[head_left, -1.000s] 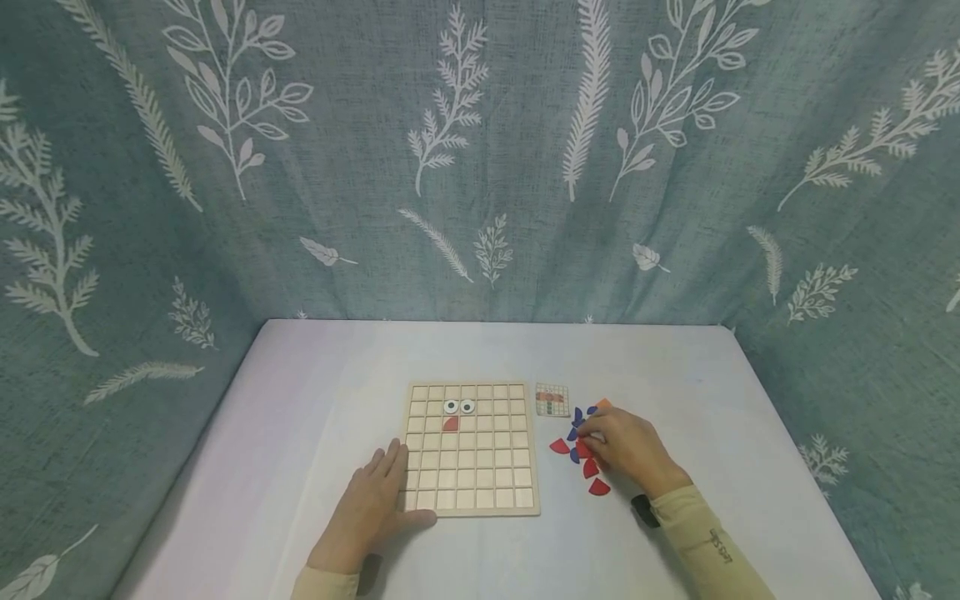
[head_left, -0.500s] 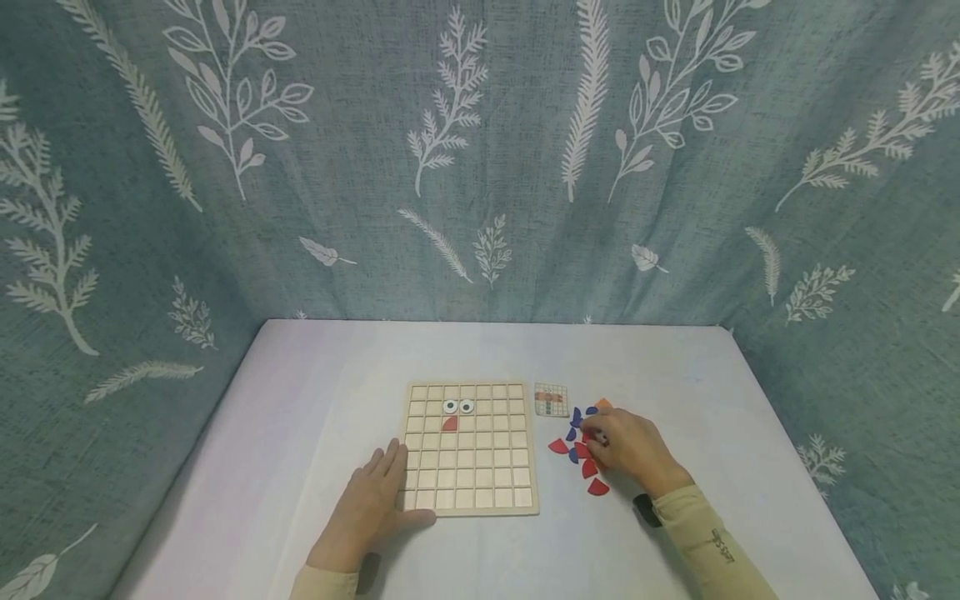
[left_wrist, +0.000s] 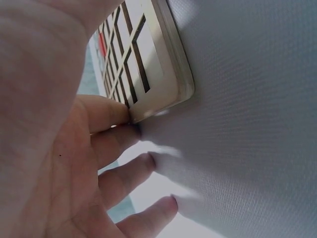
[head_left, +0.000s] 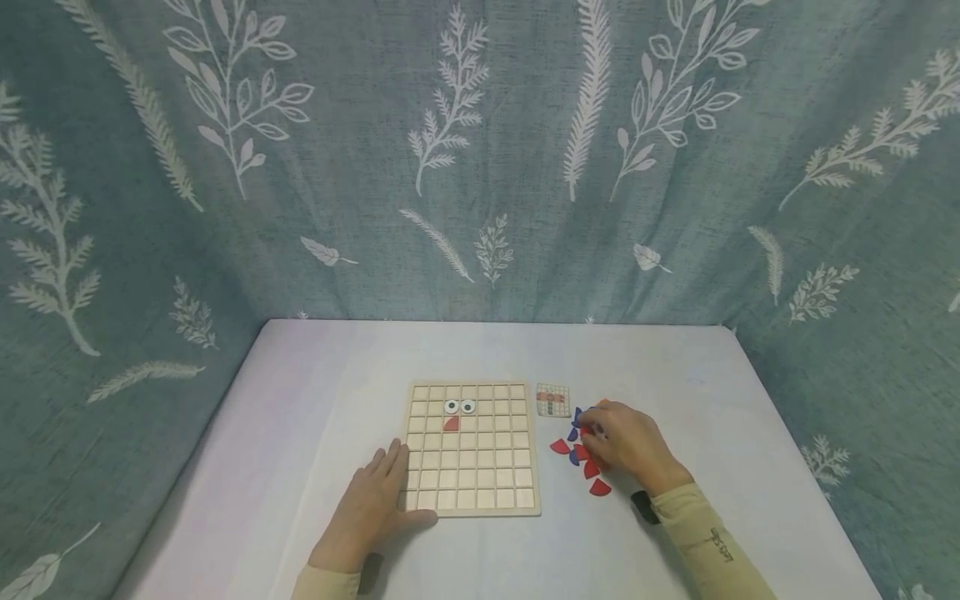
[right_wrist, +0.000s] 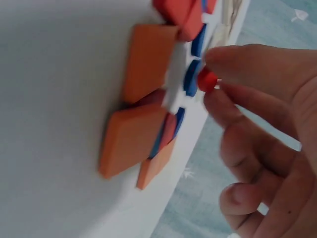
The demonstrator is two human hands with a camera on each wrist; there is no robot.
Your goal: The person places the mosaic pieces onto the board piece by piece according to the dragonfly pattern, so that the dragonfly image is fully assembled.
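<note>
A wooden grid board [head_left: 474, 481] lies on the white table. Two round eye pieces [head_left: 460, 407] sit side by side in its cells, with a red quarter-circle piece [head_left: 452, 424] below the left one. My left hand [head_left: 366, 504] rests along the board's left edge and near corner, fingers extended. In the left wrist view its fingertips touch the board's edge [left_wrist: 171, 89] and the tabletop. Over the loose pieces right of the board, my right hand [head_left: 632, 443] pinches a small red piece [right_wrist: 208, 79] between thumb and index finger. Its full shape is hidden by the fingers.
A small pattern card [head_left: 552, 401] lies beside the board's upper right corner. Loose red pieces [head_left: 600, 487] and blue pieces [head_left: 574, 457] are scattered near the right hand. Orange square pieces [right_wrist: 133, 141] lie beneath it. A leaf-patterned curtain [head_left: 480, 167] surrounds the table.
My right hand's fingers have shifted slightly among the loose pieces, and a red piece now shows closer to the others below it. The left hand and board have stayed put.
</note>
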